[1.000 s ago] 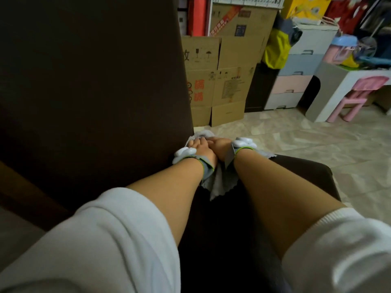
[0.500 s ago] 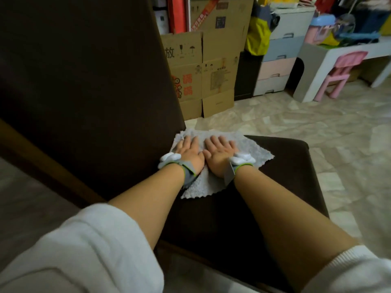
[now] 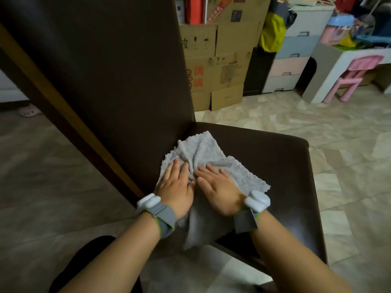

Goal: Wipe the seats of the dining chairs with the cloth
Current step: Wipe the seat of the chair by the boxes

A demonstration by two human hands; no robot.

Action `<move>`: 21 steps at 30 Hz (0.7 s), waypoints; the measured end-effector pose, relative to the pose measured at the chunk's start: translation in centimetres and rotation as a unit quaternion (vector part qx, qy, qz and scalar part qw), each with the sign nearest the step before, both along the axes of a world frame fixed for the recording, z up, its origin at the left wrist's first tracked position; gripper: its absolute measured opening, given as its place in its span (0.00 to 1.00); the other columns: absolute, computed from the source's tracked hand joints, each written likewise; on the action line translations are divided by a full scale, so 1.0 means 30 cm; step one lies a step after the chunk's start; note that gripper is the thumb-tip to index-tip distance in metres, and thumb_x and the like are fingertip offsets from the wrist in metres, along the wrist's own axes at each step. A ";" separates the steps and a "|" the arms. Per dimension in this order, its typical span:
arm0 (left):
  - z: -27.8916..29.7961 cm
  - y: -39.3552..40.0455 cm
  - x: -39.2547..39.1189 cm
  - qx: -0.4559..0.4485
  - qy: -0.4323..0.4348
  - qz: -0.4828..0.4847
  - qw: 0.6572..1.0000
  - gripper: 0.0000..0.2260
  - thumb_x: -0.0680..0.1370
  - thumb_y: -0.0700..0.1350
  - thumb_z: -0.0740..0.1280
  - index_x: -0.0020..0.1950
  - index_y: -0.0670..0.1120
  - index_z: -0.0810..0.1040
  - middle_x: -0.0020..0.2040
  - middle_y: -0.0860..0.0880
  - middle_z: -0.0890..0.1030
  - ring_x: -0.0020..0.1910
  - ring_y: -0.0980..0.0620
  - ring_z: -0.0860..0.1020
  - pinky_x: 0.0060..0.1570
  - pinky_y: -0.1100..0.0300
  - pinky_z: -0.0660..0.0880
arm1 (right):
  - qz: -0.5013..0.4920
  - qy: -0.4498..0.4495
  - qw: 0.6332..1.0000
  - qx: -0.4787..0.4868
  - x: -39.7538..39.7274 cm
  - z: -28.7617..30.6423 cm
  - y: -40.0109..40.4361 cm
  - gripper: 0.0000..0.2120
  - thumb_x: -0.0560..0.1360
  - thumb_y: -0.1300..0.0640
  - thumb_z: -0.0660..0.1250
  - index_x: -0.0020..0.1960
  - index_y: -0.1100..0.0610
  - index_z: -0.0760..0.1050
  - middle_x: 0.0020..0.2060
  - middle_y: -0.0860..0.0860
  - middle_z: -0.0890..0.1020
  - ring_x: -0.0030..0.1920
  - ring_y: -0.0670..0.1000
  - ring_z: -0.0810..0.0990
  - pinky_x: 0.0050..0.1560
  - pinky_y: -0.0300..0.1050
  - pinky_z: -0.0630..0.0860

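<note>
Cloth (image 3: pixel 213 157) – bunched grey, on seat (image 3: pixel 275 166). Left hand (image 3: pixel 177 187), right hand (image 3: pixel 220 193) – fingers flat, pressing it down, likely for wiping pressure.

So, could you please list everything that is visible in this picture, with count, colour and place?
cloth: one, grey, bunched on the chair seat under both hands
dining chair: one, dark brown, centre
cardboard boxes: several, brown, stacked behind the chair
drawer unit: one, pastel blue, pink and grey, back right
small chair: one, pink, far right
slipper: one, pink, on the floor at left
wrist bands: two, grey with white units, one on each wrist
hands: left and right, flat on the cloth, pressing it
</note>
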State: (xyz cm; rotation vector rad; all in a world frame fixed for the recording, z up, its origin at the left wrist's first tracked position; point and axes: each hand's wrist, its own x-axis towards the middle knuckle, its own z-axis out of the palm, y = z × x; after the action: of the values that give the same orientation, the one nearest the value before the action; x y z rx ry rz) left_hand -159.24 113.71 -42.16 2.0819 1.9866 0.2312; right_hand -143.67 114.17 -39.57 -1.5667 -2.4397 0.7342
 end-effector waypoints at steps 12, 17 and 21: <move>0.039 0.650 0.150 -0.094 0.064 -0.052 0.992 0.29 0.81 0.58 0.45 0.78 0.47 0.45 0.79 0.46 0.46 0.78 0.47 0.46 0.75 0.53 0.45 | -0.074 -0.185 0.979 0.040 0.100 -0.020 0.528 0.27 0.82 0.43 0.42 0.79 0.48 0.45 0.79 0.47 0.46 0.78 0.51 0.44 0.76 0.53 0.44; -0.011 0.808 0.190 -0.079 0.116 -0.074 0.987 0.26 0.80 0.57 0.43 0.75 0.49 0.60 0.76 0.47 0.60 0.72 0.45 0.61 0.71 0.52 0.59 | -0.097 -0.223 0.970 -0.008 0.116 -0.041 0.675 0.27 0.81 0.44 0.42 0.78 0.50 0.47 0.78 0.50 0.50 0.78 0.55 0.48 0.75 0.58 0.49; -0.001 0.816 0.203 -0.063 0.120 -0.103 0.985 0.21 0.82 0.52 0.45 0.72 0.47 0.65 0.73 0.45 0.64 0.69 0.42 0.65 0.67 0.51 0.60 | -0.089 -0.229 0.969 0.033 0.068 -0.011 0.630 0.23 0.84 0.54 0.44 0.77 0.58 0.51 0.77 0.55 0.55 0.77 0.54 0.53 0.74 0.47 0.49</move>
State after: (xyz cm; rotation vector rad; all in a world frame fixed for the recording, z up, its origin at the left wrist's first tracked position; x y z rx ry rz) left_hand -153.14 138.19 -42.20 2.3025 1.8337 -0.1887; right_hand -141.62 133.07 -39.90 -2.0859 -2.5305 0.2768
